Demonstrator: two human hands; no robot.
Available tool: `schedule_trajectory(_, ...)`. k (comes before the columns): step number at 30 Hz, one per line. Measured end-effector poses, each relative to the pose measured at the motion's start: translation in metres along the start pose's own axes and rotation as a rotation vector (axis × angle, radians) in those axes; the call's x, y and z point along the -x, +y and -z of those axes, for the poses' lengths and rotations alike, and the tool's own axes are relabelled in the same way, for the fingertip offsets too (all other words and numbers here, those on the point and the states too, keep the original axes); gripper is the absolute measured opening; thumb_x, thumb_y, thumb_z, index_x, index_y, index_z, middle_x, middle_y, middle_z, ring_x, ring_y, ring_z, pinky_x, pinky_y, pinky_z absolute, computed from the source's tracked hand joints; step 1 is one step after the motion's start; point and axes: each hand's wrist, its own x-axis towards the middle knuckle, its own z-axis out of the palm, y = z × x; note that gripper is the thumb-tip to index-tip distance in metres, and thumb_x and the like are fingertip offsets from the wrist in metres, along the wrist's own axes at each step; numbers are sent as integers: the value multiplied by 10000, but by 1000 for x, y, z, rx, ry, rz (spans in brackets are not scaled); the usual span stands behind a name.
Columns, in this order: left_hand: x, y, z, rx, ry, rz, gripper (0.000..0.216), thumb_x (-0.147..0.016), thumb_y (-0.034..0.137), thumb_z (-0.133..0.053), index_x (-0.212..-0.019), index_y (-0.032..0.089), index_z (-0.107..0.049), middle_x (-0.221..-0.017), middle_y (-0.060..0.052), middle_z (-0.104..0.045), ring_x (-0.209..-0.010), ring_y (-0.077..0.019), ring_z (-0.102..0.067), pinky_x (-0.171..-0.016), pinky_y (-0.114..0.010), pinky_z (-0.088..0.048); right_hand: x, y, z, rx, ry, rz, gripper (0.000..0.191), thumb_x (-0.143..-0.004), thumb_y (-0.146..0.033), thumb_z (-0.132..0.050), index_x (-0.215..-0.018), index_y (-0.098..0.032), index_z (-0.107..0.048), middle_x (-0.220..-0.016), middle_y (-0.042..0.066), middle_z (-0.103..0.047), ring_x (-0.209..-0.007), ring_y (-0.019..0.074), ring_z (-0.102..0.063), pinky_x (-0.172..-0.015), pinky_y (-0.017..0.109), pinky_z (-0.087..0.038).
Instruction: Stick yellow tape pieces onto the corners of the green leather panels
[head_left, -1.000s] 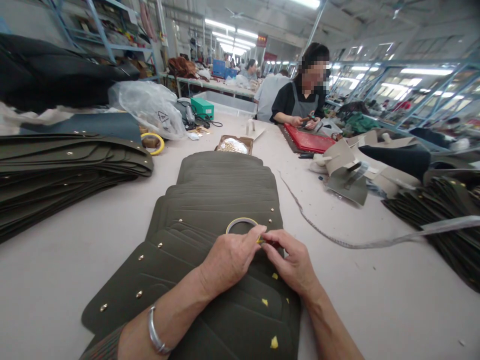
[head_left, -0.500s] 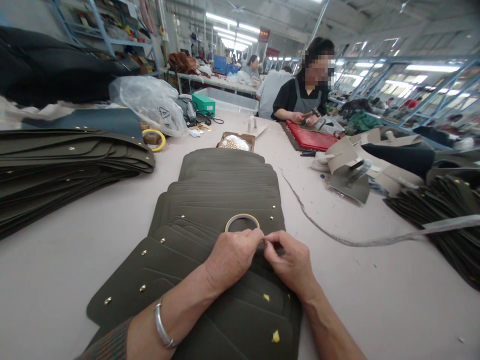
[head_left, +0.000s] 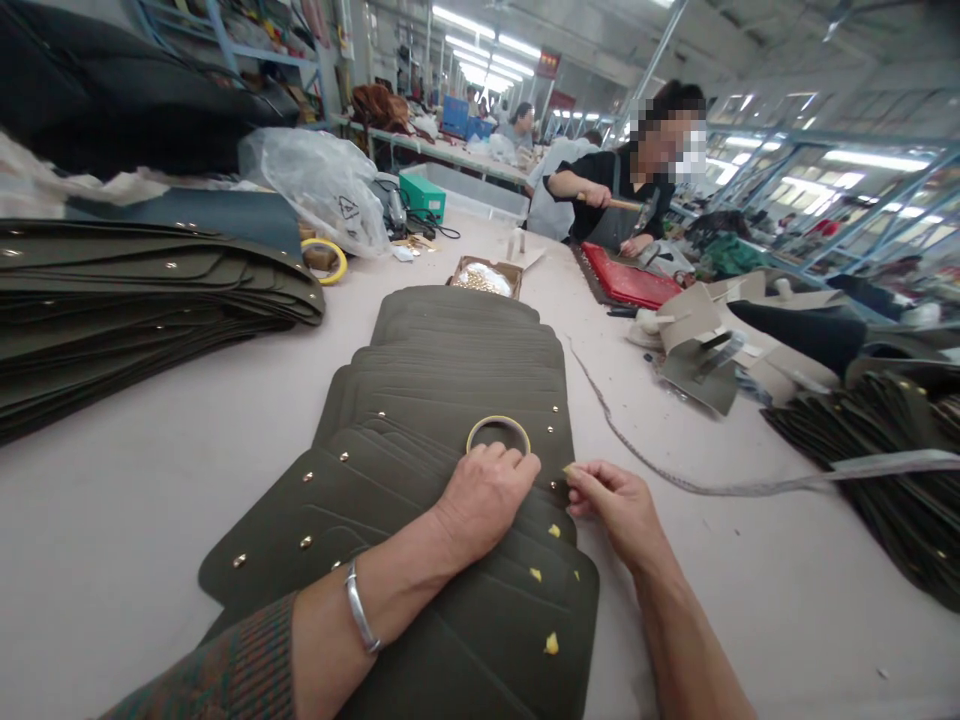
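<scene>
My left hand (head_left: 491, 500) is closed around the near side of a thin roll of yellow tape (head_left: 499, 420), which stands over the dark green panels. Between the thumb and fingertips of my right hand (head_left: 611, 500) is a small torn piece of yellow tape (head_left: 568, 470), near the panels' right edge. The overlapping dark green panels (head_left: 450, 390) fan out toward me, with gold studs (head_left: 306, 542) along their edges. Several yellow tape bits (head_left: 552, 643) stick to the nearest panels at the right.
Stacked green panels (head_left: 150, 290) lie at left beside another yellow tape roll (head_left: 324, 260). Beyond my pile sits a box of gold studs (head_left: 486, 277). A co-worker (head_left: 622, 190) holds a hammer (head_left: 619, 203) over a red piece (head_left: 630, 280). A cord (head_left: 660, 465) crosses the table at right.
My right hand has moved right, away from my left, with a torn bit of tape. Another yellow bit now shows on the panels. The co-worker's hammer has been raised.
</scene>
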Motion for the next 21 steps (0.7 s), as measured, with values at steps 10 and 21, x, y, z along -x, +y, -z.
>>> schedule_trajectory(10, -2, 1, 5, 22, -160, -31, 136, -895, 112, -428, -928, 177, -542, -922, -57, -607, -867, -226, -534, -768, -373, -436, 9, 3, 2, 422, -104, 66, 309, -780, -452, -631, -730, -149, -662, -553, -17, -573, -464, 99, -502, -442, 210, -406)
schedule_trajectory(21, 0, 0, 4, 61, -163, -45, 125, -901, 131, -430, -930, 181, -541, -922, -59, -598, -856, -218, -531, -773, -363, -433, 13, -6, -5, 760, -116, 328, 210, -815, -311, -542, -703, -192, -674, -615, 7, -669, -554, 148, -577, -521, 245, -411)
